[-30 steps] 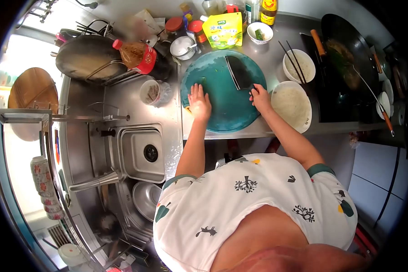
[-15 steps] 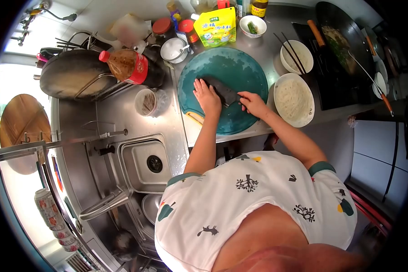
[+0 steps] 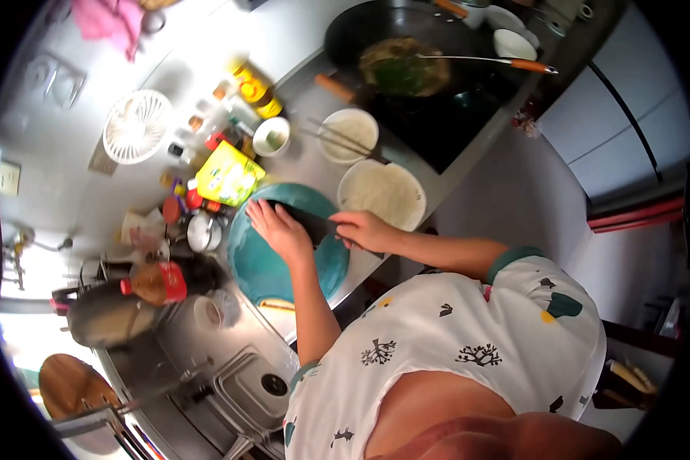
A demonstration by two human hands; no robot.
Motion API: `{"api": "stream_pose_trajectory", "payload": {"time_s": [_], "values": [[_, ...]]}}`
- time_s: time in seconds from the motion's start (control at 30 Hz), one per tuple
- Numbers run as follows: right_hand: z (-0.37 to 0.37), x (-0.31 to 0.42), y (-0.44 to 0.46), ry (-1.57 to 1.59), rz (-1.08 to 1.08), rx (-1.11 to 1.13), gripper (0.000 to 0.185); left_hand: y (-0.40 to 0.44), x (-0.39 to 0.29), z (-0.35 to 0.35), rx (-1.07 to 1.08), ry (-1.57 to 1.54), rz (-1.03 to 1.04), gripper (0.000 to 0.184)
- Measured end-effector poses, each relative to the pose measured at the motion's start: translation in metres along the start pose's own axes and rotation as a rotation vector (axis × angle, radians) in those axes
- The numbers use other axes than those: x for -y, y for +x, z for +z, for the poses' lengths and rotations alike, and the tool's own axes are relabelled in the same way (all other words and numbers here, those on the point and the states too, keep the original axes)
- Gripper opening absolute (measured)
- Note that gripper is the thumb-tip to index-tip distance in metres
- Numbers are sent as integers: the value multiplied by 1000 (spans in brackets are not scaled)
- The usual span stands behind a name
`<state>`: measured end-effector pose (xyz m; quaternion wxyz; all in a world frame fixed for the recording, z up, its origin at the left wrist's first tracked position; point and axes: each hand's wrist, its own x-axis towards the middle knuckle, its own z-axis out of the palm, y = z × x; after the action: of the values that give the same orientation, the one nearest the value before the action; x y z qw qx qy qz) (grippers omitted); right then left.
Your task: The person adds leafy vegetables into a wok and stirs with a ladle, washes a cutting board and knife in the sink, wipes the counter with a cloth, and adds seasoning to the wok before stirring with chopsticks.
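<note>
My right hand (image 3: pixel 358 230) is closed round the handle of a dark, wide-bladed knife (image 3: pixel 303 221), whose blade lies over the round teal cutting board (image 3: pixel 264 264). My left hand (image 3: pixel 280 230) rests at the blade's left end with its fingers stretched out and slightly apart; part of the blade is hidden behind it. Just right of the board stands a white bowl with pale contents (image 3: pixel 382 195). A second bowl (image 3: pixel 348 135), with chopsticks across it, is behind that one. A yellow pouch (image 3: pixel 228 173) stands at the board's back edge.
A wok (image 3: pixel 406 65) with food and a long-handled ladle (image 3: pixel 487 60) is on the black stove at the back right. Left of the board are a plastic cup (image 3: pixel 208 312) and a large red-labelled bottle (image 3: pixel 155 283). The sink (image 3: pixel 253 383) lies at the lower left.
The view has swung right, towards the stove. Over the last second, the knife has turned and come under my left hand, which had lain flat on the board apart from it.
</note>
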<state>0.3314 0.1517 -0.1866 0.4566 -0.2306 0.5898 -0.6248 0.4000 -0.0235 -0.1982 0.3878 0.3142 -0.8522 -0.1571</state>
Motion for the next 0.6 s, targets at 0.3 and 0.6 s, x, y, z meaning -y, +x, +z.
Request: {"api": "stream_pose_trajectory", "payload": {"time_s": [0.3,0.6], "values": [[-215,157,-94,-154,-347,-441,38,118,-287,147,-103,-456,472,32],[-314,150,-156,-173,-339,-707,35,168,-343,236,322,132,566,23]]}}
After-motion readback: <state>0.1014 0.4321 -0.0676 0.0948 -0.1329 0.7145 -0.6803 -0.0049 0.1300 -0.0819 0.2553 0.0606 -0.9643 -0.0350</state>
